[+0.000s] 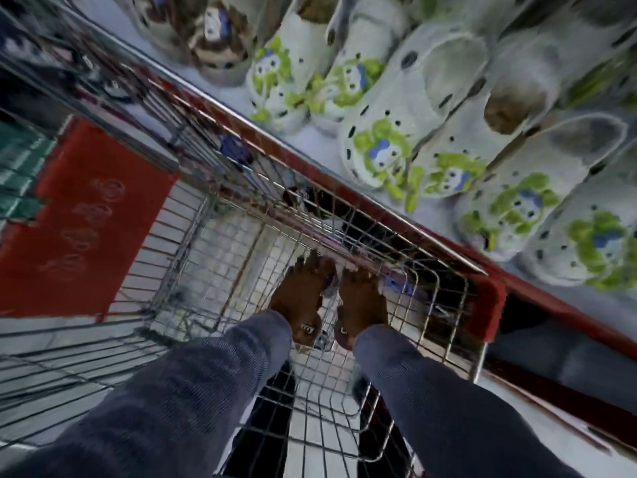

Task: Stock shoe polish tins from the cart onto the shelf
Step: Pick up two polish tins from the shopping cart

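Reaching into the wire cart (193, 236), left hand (301, 294) and right hand (362, 301) lie side by side; blur hides their grip and the cart's contents.

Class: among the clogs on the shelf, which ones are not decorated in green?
The brown-patterned clogs at the shelf's far left end; every other decorated clog along the row carries a green and blue figure.

Even, fairly bright light; the whole picture is smeared with blur, its edges bent by wide-angle distortion.

White clogs (396, 132) with green cartoon prints stand in rows; a red mat (79, 215) lies on the floor.
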